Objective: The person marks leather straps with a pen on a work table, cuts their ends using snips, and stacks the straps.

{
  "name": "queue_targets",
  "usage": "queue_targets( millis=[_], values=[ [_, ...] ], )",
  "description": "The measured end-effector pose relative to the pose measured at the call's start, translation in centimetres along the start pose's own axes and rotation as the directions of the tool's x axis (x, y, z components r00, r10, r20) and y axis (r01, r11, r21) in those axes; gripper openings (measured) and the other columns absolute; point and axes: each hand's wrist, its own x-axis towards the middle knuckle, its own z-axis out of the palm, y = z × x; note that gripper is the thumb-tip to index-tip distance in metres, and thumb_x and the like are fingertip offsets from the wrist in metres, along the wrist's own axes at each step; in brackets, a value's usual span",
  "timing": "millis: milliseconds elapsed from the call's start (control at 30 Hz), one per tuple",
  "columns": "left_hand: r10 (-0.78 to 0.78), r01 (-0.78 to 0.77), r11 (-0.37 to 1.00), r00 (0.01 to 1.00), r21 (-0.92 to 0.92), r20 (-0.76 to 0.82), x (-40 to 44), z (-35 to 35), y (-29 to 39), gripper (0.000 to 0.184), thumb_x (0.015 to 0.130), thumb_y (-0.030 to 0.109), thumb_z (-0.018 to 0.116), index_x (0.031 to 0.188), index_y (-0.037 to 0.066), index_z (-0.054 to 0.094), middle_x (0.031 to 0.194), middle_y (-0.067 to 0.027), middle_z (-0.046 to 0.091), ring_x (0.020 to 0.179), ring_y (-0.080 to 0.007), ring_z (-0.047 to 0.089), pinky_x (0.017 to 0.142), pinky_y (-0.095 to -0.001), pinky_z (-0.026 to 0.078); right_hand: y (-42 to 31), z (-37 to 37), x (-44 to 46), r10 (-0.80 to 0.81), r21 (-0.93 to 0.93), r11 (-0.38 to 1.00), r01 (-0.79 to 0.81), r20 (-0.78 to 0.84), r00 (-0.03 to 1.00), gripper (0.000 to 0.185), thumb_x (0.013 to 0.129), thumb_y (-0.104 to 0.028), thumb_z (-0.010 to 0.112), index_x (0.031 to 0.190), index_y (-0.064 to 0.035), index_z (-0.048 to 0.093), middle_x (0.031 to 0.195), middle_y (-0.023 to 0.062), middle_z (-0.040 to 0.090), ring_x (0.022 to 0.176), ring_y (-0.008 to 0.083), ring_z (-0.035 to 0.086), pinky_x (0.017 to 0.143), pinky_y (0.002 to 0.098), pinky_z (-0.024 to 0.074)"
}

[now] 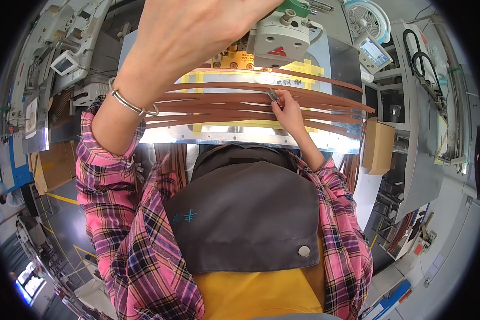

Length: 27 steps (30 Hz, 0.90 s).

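Note:
My left hand (202,21) is raised at the top, close to the camera, beside the head of a grey sewing machine (282,38). Its fingers run out of the frame or are hidden, so their hold does not show. Lower down, my right hand (289,113) is closed around a small dark tool with a metal tip (273,96), perhaps thread snips. That tool sits over several long brown strips (218,98) lying side by side across the work table (229,134). One strip (314,78) passes close to the machine's brass-coloured lower part (234,60).
Yellow tape (309,68) marks the table around the strips. A control screen (374,52) and a white fan (367,21) stand at the back right. A cardboard box (378,146) is at the table's right end. More brown strips (352,170) hang below the front edge.

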Motion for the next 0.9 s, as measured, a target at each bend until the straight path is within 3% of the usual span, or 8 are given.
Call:
queue_targets(
  millis=[233, 367, 467, 533, 667, 700, 733, 900],
  values=[
    [-0.112, 0.105, 0.983, 0.993, -0.153, -0.033, -0.3, 0.0, 0.2, 0.016, 0.071, 0.013, 0.065, 0.08, 0.004, 0.056, 0.068, -0.0035, 0.044, 0.062, -0.0154, 0.048, 0.049, -0.0256, 0.039, -0.3, 0.1, 0.1, 0.018, -0.001, 1.0, -0.018, 0.023, 1.0, 0.031, 0.08, -0.013, 0.063, 0.108, -0.0063, 0.052, 0.08, 0.0138, 0.061, 0.076, 0.031, 0.061, 0.067, 0.039, 0.0481],
    [-0.102, 0.094, 0.987, 0.993, -0.133, -0.055, -1.2, 0.1, 0.0, 0.019, 0.072, 0.013, 0.067, 0.084, 0.002, 0.058, 0.07, -0.0043, 0.046, 0.063, -0.0174, 0.048, 0.053, -0.0276, 0.041, -0.2, 0.3, 0.2, -0.004, -0.011, 1.0, 0.004, 0.014, 1.0, 0.031, 0.08, -0.013, 0.063, 0.108, -0.0059, 0.052, 0.081, 0.014, 0.061, 0.077, 0.0312, 0.061, 0.068, 0.0393, 0.0482],
    [-0.059, 0.034, 0.991, 0.981, -0.132, -0.187, -3.0, 1.7, -0.6, 0.025, 0.073, 0.012, 0.066, 0.094, 0.001, 0.06, 0.079, -0.0062, 0.053, 0.069, -0.0197, 0.052, 0.064, -0.0307, 0.044, -0.4, 0.3, 0.2, 0.006, 0.003, 1.0, -0.006, 0.018, 1.0, 0.031, 0.08, -0.013, 0.063, 0.108, -0.0056, 0.052, 0.081, 0.0143, 0.061, 0.078, 0.0315, 0.061, 0.069, 0.0394, 0.0484],
    [0.09, -0.111, 0.994, 0.844, -0.007, -0.528, -4.0, 3.8, -1.4, 0.034, 0.074, 0.013, 0.066, 0.105, 0.0, 0.061, 0.096, -0.0085, 0.059, 0.086, -0.022, 0.057, 0.076, -0.0339, 0.043, -0.4, 0.2, 0.1, -0.024, -0.001, 1.0, 0.024, 0.001, 1.0, 0.032, 0.08, -0.013, 0.063, 0.108, -0.0056, 0.052, 0.082, 0.0144, 0.061, 0.078, 0.0317, 0.061, 0.069, 0.0394, 0.0484],
    [0.165, -0.118, 0.985, 0.855, 0.127, -0.492, -4.3, 1.1, -1.1, 0.035, 0.078, 0.01, 0.061, 0.112, 0.002, 0.061, 0.115, -0.0086, 0.059, 0.106, -0.023, 0.054, 0.088, -0.0369, 0.039, -0.1, 0.1, 0.3, 0.004, -0.006, 1.0, -0.004, 0.028, 1.0, 0.032, 0.08, -0.013, 0.063, 0.108, -0.0056, 0.052, 0.082, 0.0146, 0.062, 0.078, 0.0317, 0.061, 0.069, 0.0394, 0.0485],
    [0.134, -0.162, 0.94, 0.984, 0.301, 0.114, -2.5, -3.6, 0.7, 0.035, 0.079, 0.009, 0.057, 0.113, 0.003, 0.06, 0.12, -0.0075, 0.057, 0.111, -0.0238, 0.052, 0.093, -0.0393, 0.035, 0.1, 0.2, 0.2, -0.005, -0.009, 1.0, 0.005, 0.018, 1.0, 0.032, 0.08, -0.013, 0.063, 0.108, -0.0056, 0.052, 0.082, 0.0146, 0.062, 0.079, 0.0318, 0.061, 0.069, 0.0394, 0.0485],
    [-0.048, -0.298, 0.866, 0.751, 0.402, 0.658, -1.6, -6.1, 1.6, 0.036, 0.08, 0.008, 0.054, 0.115, 0.004, 0.06, 0.124, -0.0064, 0.056, 0.116, -0.0246, 0.05, 0.098, -0.0417, 0.032, 0.2, 0.2, 0.2, -0.014, -0.012, 1.0, 0.014, 0.007, 1.0, 0.032, 0.08, -0.013, 0.063, 0.109, -0.0056, 0.052, 0.082, 0.0147, 0.062, 0.079, 0.0318, 0.061, 0.069, 0.0394, 0.0485],
    [-0.035, -0.353, 0.83, 0.739, 0.431, 0.673, -2.3, -6.1, 1.2, 0.04, 0.079, 0.005, 0.052, 0.118, 0.006, 0.059, 0.126, -0.0051, 0.056, 0.121, -0.0258, 0.047, 0.105, -0.0479, 0.022, 0.3, 0.4, 0.2, -0.002, -0.002, 1.0, 0.002, 0.017, 1.0, 0.032, 0.08, -0.013, 0.063, 0.108, -0.0057, 0.052, 0.083, 0.0144, 0.062, 0.079, 0.0314, 0.062, 0.07, 0.0394, 0.0485]
  ],
)
